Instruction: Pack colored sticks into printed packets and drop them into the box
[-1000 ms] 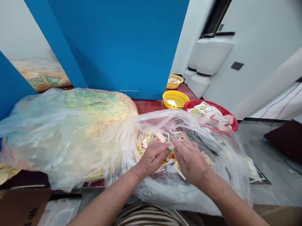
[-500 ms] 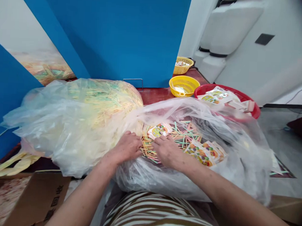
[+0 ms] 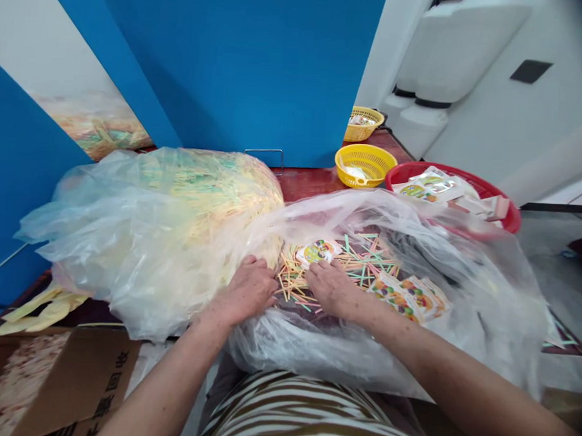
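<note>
My left hand [image 3: 249, 292] rests on the folded edge of a transparent plastic bag [image 3: 309, 347], its fingers curled beside a heap of thin pastel sticks [image 3: 336, 278]. My right hand [image 3: 331, 288] lies with its fingertips on those sticks, and I see no stick held in it. A printed sachet [image 3: 318, 251] sits just beyond those fingers. Further right on the heap lie more printed sachets [image 3: 408, 299]. To the left, a bulging plastic sack of sticks [image 3: 174, 232] touches my left hand.
A red basin [image 3: 507, 221] holding sachets and two yellow baskets [image 3: 363, 164] [image 3: 362, 125] stand on a red-brown table [image 3: 312, 180]. A blue partition [image 3: 230, 67] rises behind. A cardboard box [image 3: 57, 381] sits at lower left.
Over the last second my hands have parted and dropped from together over the sachets to lying on the stick heap. The sticks and sachets now show more openly, and the view has shifted.
</note>
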### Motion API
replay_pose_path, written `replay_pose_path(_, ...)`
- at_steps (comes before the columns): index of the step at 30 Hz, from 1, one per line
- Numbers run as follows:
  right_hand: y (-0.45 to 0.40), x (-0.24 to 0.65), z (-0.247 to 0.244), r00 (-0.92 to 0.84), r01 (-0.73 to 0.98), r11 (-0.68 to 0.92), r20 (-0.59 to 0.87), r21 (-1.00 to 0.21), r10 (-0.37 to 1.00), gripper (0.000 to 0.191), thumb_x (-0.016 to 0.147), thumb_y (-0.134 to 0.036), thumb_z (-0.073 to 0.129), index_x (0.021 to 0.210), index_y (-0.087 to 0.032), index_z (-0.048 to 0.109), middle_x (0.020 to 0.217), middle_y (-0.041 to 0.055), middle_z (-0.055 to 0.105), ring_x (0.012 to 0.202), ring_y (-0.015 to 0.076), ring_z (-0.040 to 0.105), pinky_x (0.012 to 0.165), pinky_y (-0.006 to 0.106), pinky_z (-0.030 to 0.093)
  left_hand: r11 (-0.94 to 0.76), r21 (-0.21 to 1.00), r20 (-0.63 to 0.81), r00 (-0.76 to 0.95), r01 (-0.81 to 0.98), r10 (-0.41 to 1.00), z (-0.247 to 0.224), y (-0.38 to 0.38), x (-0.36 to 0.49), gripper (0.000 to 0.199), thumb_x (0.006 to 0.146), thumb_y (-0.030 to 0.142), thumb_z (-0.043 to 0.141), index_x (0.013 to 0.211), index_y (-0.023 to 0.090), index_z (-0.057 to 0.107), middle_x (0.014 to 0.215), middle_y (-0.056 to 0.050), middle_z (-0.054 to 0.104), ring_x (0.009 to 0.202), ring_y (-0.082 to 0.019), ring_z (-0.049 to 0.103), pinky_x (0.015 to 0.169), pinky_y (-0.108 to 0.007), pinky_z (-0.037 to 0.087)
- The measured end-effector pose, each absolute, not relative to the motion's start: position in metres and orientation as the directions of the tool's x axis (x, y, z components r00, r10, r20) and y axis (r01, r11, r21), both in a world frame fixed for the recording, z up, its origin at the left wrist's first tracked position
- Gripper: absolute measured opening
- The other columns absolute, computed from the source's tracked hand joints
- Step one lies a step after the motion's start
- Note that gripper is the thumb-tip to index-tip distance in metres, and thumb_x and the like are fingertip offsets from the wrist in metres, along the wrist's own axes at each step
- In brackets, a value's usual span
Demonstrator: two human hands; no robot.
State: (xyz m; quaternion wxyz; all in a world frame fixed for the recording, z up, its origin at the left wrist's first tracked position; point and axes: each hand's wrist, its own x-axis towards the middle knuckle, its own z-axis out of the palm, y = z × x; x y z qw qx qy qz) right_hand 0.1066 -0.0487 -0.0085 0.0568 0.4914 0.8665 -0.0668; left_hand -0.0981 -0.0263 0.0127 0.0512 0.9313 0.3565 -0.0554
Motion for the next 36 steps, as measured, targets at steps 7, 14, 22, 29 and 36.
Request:
replay_pose_path(7,-0.032,0.152,0.009,-0.389,0.823,0.283,-0.125,-0.493,0.913,0.018,0.087,-0.022,0.037,0.09,-0.014,0.052,0.091,0.0105,0.06,0.084,0.0196,0.054,0.078,0.034,0.041,-0.651,0.176,-0.186,0.674,0.738,0.715,0.028,-0.022,-0.087,0.02,0.077,0.028,0.051,0.066,0.018,0.065,0.072,-0.007,0.064,0.08,-0.021,0.053,0.079,-0.038,0.034)
replay_pose_path(14,-0.028,0.149,0.013,-0.504,0.063,-0.115,-0.131,-0.991,0.854,0.013,0.079,-0.032,0.045,0.077,-0.019,0.045,0.06,-0.0048,0.049,0.047,0.0083,0.047,0.047,0.023,0.039,-0.048,0.976,-0.099,0.631,0.211,0.77,0.02,-0.014,-0.011,0.044,0.086,0.049,0.034,0.093,0.014,0.06,0.071,-0.005,0.062,0.07,-0.016,0.058,0.067,-0.027,0.044)
replay_pose_path(22,-0.041,0.14,0.014,-0.351,0.178,-0.387,-0.426,-0.905,0.834,0.012,0.065,-0.019,0.048,0.075,-0.02,0.041,0.05,-0.0097,0.039,0.035,0.0035,0.028,0.033,0.016,0.022,0.358,0.798,-0.342,0.125,-0.484,0.931,-0.002,-0.014,0.019,0.019,0.082,0.03,0.052,0.077,0.013,0.056,0.071,-0.002,0.062,0.062,-0.01,0.059,0.059,-0.021,0.046)
replay_pose_path(29,-0.023,0.131,0.051,-0.108,0.298,-0.127,-0.165,-0.946,0.98,0.008,0.076,-0.027,0.046,0.077,-0.018,0.046,0.058,-0.0057,0.044,0.046,0.0067,0.037,0.044,0.019,0.029,0.616,0.465,-0.446,0.433,-0.636,0.783,-0.002,-0.017,0.012,0.02,0.086,0.031,0.047,0.086,0.014,0.058,0.078,-0.004,0.067,0.071,-0.016,0.064,0.072,-0.038,0.052)
replay_pose_path(36,-0.039,0.136,0.047,-0.117,0.741,0.321,0.357,-0.59,0.927,0.017,0.082,-0.018,0.039,0.074,-0.016,0.054,0.075,0.0049,0.055,0.073,0.0151,0.049,0.067,0.026,0.036,0.553,0.424,-0.451,0.362,-0.718,0.816,-0.006,-0.014,0.013,0.012,0.084,0.016,0.049,0.076,0.013,0.057,0.067,-0.003,0.064,0.065,-0.014,0.063,0.069,-0.033,0.052)
